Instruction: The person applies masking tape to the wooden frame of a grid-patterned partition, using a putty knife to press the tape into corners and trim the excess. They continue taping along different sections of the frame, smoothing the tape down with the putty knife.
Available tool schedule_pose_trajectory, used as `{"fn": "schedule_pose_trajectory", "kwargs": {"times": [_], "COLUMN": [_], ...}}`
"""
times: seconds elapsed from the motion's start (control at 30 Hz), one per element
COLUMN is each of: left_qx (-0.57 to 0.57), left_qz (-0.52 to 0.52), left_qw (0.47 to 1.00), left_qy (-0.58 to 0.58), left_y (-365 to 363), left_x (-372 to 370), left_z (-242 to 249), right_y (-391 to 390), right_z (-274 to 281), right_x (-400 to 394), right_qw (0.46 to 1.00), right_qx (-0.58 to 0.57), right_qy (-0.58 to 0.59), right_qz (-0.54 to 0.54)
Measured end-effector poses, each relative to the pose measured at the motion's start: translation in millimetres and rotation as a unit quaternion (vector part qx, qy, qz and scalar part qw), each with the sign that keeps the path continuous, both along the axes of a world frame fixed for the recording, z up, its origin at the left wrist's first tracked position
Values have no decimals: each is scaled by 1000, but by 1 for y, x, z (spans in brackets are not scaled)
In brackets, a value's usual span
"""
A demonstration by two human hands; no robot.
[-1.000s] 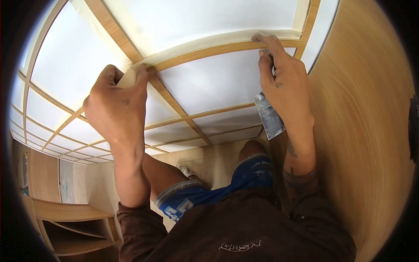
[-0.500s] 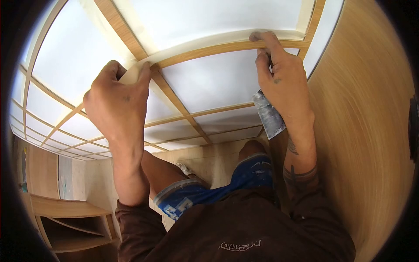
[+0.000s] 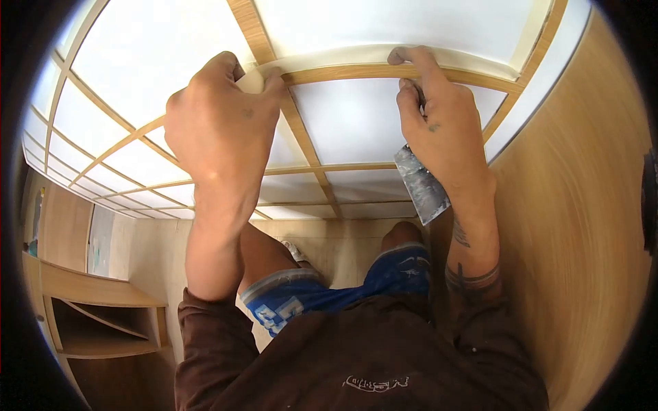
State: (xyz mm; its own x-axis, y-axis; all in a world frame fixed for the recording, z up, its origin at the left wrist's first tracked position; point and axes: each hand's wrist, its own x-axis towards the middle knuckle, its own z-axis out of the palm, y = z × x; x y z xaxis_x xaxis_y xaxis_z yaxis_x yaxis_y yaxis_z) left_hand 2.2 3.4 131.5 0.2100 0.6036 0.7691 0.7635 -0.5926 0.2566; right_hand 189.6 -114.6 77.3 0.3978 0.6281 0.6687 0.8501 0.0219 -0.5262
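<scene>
My left hand [image 3: 223, 113] is closed around a roll of masking tape [image 3: 252, 83], mostly hidden by the fingers. From the roll, a pale tape strip [image 3: 343, 56] runs right along the upper side of a wooden lattice bar [image 3: 343, 72]. My right hand [image 3: 444, 120] has its index finger bent over the strip, touching it or very near. Also in that hand is a putty knife; its stained metal blade [image 3: 423, 185] points down below the palm, while the handle is hidden in the grip.
White panels [image 3: 353, 120] fill the wooden lattice in front of me. A wood-grain surface [image 3: 569, 205] rises close on my right. At lower left stands an open wooden shelf unit [image 3: 103, 293]. My legs stand over a light wood floor [image 3: 343, 248].
The lattice has shifted right in view, and my left hand with the roll has moved up and right along with it. My right hand now sits further left along the taped bar.
</scene>
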Motion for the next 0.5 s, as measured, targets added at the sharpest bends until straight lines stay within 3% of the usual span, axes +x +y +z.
{"fn": "schedule_pose_trajectory", "kwargs": {"times": [0.43,0.5], "left_qx": [47,34], "left_qz": [-57,-73], "left_qw": [997,996], "left_qy": [-4,-24], "left_y": [3,-3], "left_x": [-17,-21], "left_z": [-5,-4], "right_y": [-3,-8], "right_z": [-3,-6], "right_x": [9,16], "right_qw": [1000,999], "right_qx": [-5,46], "right_qy": [9,15], "right_qz": [-12,-26]}}
